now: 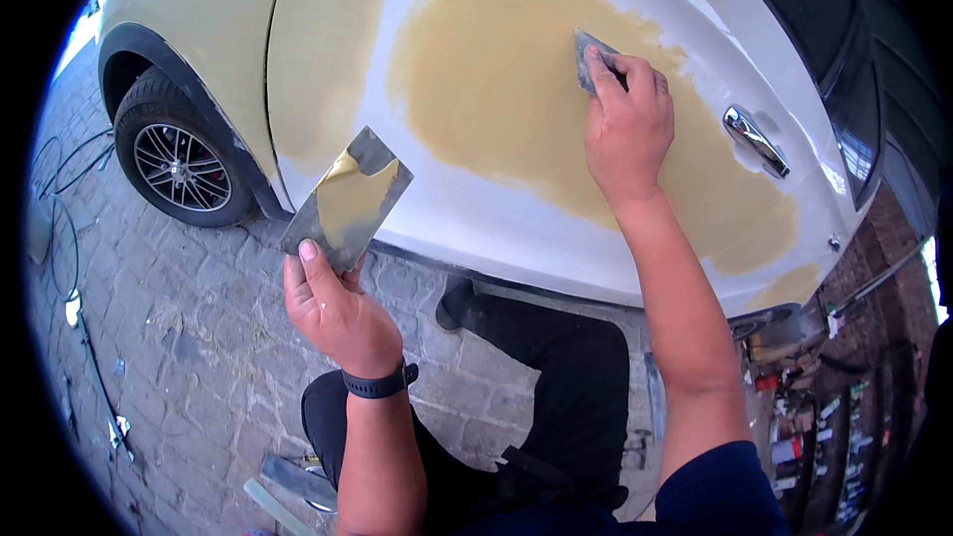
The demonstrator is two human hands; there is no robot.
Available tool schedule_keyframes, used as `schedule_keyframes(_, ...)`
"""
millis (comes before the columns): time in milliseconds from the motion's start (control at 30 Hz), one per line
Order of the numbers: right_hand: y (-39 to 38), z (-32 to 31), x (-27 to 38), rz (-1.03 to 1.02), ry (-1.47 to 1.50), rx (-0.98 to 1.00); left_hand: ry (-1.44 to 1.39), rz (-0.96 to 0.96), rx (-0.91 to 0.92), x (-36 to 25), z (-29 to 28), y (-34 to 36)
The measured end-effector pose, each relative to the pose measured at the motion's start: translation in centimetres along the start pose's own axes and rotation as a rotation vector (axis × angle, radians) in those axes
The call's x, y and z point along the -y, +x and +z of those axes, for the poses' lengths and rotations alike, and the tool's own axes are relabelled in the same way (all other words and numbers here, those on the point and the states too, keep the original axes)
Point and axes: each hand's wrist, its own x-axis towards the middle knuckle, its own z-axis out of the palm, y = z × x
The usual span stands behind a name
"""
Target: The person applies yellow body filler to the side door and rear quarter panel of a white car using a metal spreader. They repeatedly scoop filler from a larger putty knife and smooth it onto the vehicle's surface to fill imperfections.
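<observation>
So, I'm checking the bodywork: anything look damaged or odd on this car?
Yes: a large tan filler patch covers the white car door, breaking its paint. The right hand presses a small grey spreader there.

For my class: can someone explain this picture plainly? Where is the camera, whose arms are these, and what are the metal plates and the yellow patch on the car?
There is one picture, taken by a wide camera worn on a person's head and looking down, so straight lines bend near the rim. The two bare arms coming from the lower edge are that person's own.

The left hand, with a black wristband, holds up a flat metal board smeared with yellowish paste. The right hand presses a smaller metal spreader against the white car door, on a large yellow-tan filler patch.

To the right is a chrome door handle; to the left, a front wheel. The car stands on stone paving, and the person's dark trouser legs show below.
</observation>
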Motion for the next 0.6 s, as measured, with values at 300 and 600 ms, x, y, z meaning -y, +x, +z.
schedule_keyframes(300, -8.2, 2.1, 4.9, -0.088, 0.064, 0.093, 0.021, 0.013, 0.014, -0.4, 0.2, -0.3)
schedule_keyframes(600, -12.6, -1.5, 6.1, -0.070, 0.214, 0.376, 0.036, 0.015, 0.044, -0.5, 0.6, -0.8)
